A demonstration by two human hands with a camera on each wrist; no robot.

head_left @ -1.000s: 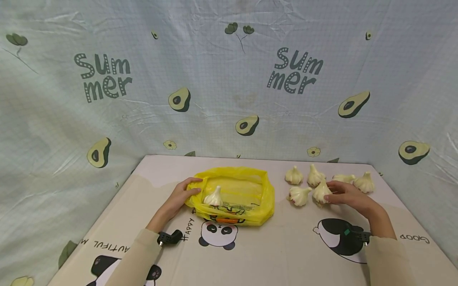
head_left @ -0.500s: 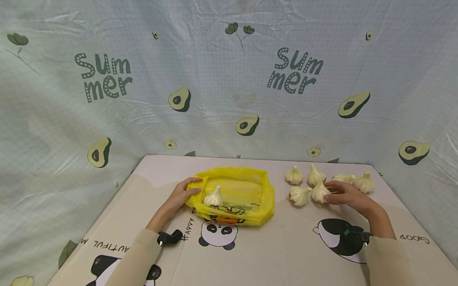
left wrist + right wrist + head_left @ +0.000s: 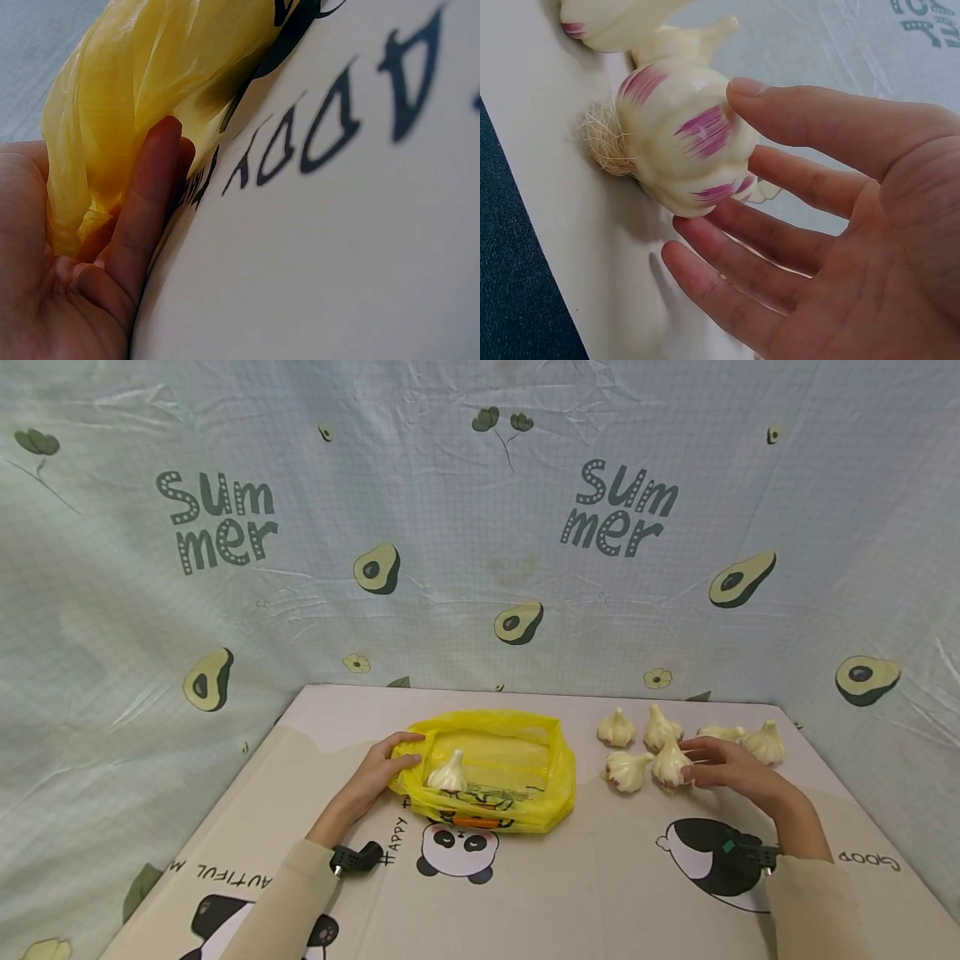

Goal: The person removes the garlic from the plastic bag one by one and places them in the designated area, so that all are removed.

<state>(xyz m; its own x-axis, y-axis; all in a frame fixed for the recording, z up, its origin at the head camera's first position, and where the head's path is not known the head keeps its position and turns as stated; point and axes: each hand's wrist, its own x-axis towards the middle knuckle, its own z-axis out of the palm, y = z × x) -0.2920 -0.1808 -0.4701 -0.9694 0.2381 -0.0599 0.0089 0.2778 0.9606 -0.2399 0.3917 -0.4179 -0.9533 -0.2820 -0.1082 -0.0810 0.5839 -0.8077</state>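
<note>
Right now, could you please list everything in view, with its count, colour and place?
Yellow bag: one, yellow plastic, mouth open, mid table.
Bulb in bag: one, cream-white, at the bag's left side.
Loose garlic bulbs: six, cream-white with purple streaks, clustered right of the bag.
Table cover: one, beige with panda prints, under everything.
Backdrop cloth: one, pale green with avocado prints and "Summer", behind the table.
Left hand: holds the bag's left edge.
Right hand: fingers around the nearest loose bulb, touching it, not yet closed.

Even soft light; wrist views blurred close up, head view edge-warped.
</note>
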